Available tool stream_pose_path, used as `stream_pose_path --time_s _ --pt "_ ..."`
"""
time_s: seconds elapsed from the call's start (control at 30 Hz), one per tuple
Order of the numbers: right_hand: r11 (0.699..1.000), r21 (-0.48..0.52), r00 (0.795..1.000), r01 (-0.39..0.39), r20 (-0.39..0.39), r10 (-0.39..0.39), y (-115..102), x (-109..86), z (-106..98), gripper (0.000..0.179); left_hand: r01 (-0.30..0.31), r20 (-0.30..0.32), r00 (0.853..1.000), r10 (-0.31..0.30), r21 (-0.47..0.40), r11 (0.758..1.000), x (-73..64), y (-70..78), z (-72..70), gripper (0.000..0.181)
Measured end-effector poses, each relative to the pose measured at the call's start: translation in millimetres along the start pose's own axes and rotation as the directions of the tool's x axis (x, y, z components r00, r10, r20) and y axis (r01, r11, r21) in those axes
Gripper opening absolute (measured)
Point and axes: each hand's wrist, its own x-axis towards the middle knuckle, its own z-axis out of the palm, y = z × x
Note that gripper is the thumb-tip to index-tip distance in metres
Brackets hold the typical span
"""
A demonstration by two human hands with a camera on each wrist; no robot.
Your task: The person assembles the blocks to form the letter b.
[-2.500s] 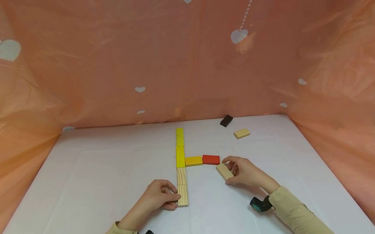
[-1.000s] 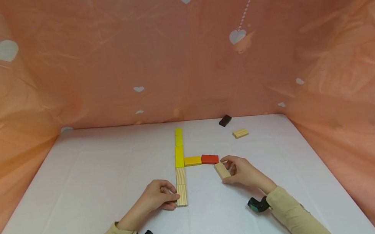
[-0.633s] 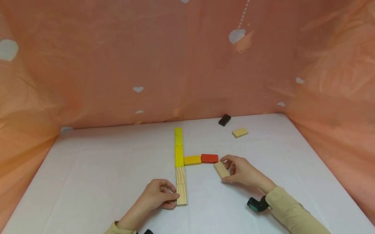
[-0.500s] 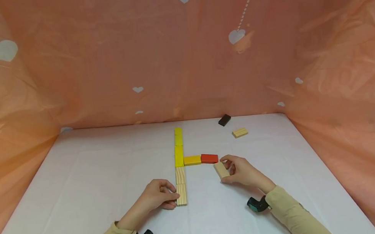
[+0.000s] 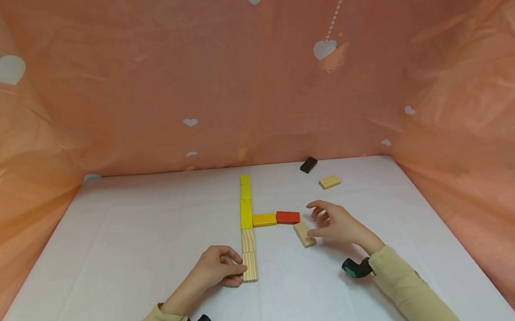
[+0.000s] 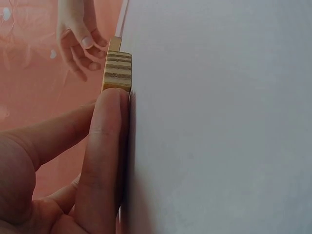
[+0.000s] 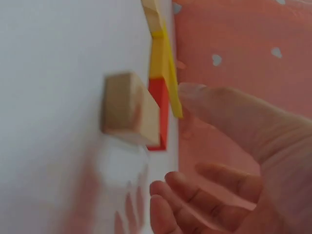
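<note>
The step in hand looks to be positioning the plain wooden block (image 5: pixel 301 235), which slants off the red block's (image 5: pixel 288 217) lower-right corner, in the lower part of the frame, right of centre — whether they touch, I can't tell. My right hand's (image 5: pixel 341 225) grip is released, thumb and fingers apart. My left hand (image 5: pixel 217 268) rests its thumb against the striped wooden block (image 5: pixel 251 270) at lower centre, not clasping it. I'd judge the next move calls for lifting the right thumb clear — without nudging the slanted piece.

brown-striped tan block (image 6: pixel 118 69), plain beige block (image 5: pixel 302 234), red block (image 5: pixel 288 217), yellow blocks (image 5: pixel 246 213)
</note>
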Motion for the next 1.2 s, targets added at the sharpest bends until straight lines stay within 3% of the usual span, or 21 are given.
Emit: stream_pose_path --time_s 0.33,0.47,0.73,1.0,1.2 --pt "0.988 0.038 0.985 0.149 -0.091 -0.145 26.0 18.2 -32.6 0.066 -0.008 0.017 1.000 0.008 -0.015 1.000 -1.0 1.1 -0.9 0.021" --pt "0.986 0.033 0.980 0.164 -0.121 -0.159 38.6 28.4 -44.9 0.062 -0.011 0.017 1.000 0.012 -0.016 1.000 -1.7 2.2 -1.4 0.021" --pt "0.994 -0.002 0.988 0.106 -0.112 -0.106 55.8 41.9 -60.3 0.058 0.003 0.016 1.000 -0.003 -0.024 1.000 -2.1 3.7 0.0 0.020" --pt "0.999 -0.030 0.991 0.027 -0.129 -0.030 68.0 48.9 -63.0 0.052 -0.007 0.040 0.999 0.008 -0.021 1.000 -1.7 2.3 -1.3 0.019" --pt "0.998 -0.047 0.991 -0.034 -0.134 0.027 75.3 55.0 -65.3 0.050 -0.008 0.019 1.000 0.008 -0.007 1.000 0.1 1.3 -1.0 0.020"
